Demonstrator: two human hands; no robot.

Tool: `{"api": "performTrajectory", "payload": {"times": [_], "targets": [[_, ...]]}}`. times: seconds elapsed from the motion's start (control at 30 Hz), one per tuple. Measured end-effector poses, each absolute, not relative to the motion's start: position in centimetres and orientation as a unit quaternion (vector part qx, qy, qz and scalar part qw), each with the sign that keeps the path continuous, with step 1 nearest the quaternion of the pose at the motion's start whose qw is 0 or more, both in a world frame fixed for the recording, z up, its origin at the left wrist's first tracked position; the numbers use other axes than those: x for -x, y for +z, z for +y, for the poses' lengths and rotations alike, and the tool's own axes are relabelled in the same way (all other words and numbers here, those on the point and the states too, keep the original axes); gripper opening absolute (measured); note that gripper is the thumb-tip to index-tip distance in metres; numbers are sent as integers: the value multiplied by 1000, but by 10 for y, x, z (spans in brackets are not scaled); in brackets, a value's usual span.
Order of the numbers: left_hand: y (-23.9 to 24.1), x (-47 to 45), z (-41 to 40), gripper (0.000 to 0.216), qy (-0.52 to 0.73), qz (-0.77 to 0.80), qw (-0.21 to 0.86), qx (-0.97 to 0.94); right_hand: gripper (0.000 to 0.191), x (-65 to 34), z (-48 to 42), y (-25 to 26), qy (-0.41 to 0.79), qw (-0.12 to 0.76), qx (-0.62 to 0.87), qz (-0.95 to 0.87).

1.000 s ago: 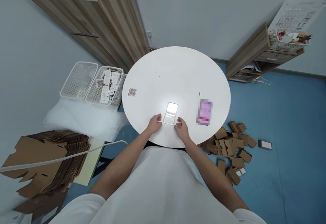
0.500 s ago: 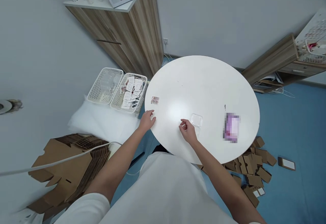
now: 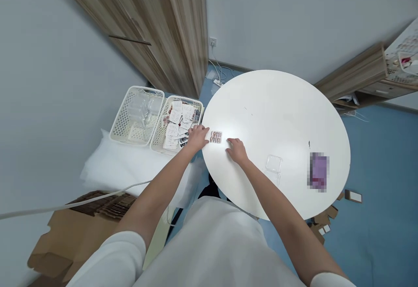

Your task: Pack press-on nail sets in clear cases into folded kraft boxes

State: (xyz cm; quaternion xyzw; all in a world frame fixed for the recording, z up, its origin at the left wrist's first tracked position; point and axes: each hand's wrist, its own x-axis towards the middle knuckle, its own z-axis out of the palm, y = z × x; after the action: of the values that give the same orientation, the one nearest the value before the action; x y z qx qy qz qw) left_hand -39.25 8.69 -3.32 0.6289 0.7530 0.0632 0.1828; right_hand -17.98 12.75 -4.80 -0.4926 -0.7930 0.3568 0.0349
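A small set of press-on nails (image 3: 216,137), brownish pink and laid out in two rows, lies near the left edge of the white round table (image 3: 277,104). My left hand (image 3: 198,138) is at the table's left rim, fingers apart, just left of the nails and holding nothing visible. On the other side of them, a short gap away, my right hand (image 3: 237,151) is open with thumb and fingers apart. Farther right, a clear plastic case (image 3: 273,163) lies unfolded on the tabletop. Beyond it sits a purple, pixelated item (image 3: 319,171).
Left of the table, one white basket (image 3: 133,135) holds clear plastic cases; another holds several white cards (image 3: 176,117) and nail sets. Flattened cardboard boxes (image 3: 75,230) and a white cable (image 3: 98,200) are at lower left. Small boxes (image 3: 353,196) lie on the blue floor.
My view has shifted left. My right hand has moved left, away from the clear case and close to the nails. My left hand has come up beside them.
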Motion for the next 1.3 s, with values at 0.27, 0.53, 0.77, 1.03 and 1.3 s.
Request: {"api": "performTrajectory", "payload": {"times": [0.27, 0.53, 0.77, 1.03, 1.3], "targets": [[-35, 393, 105, 52, -5, 726, 218, -652, 56, 221, 143, -57, 316, -11, 507, -802], [-36, 394, 104, 42, -14, 716, 232, -658, 58, 230, 145, -57, 300, -59, 541, -784], [-40, 392, 98, 46, 17, 719, 238, -653, 54, 228, 142, -58, 311, -23, 539, -783], [-44, 384, 84, 53, 61, 720, 249, -645, 56, 220, 134, -59, 336, 27, 511, -791], [-31, 369, 76, 62, 103, 688, 250, -673, 67, 186, 124, -42, 364, 78, 473, -799]]}}
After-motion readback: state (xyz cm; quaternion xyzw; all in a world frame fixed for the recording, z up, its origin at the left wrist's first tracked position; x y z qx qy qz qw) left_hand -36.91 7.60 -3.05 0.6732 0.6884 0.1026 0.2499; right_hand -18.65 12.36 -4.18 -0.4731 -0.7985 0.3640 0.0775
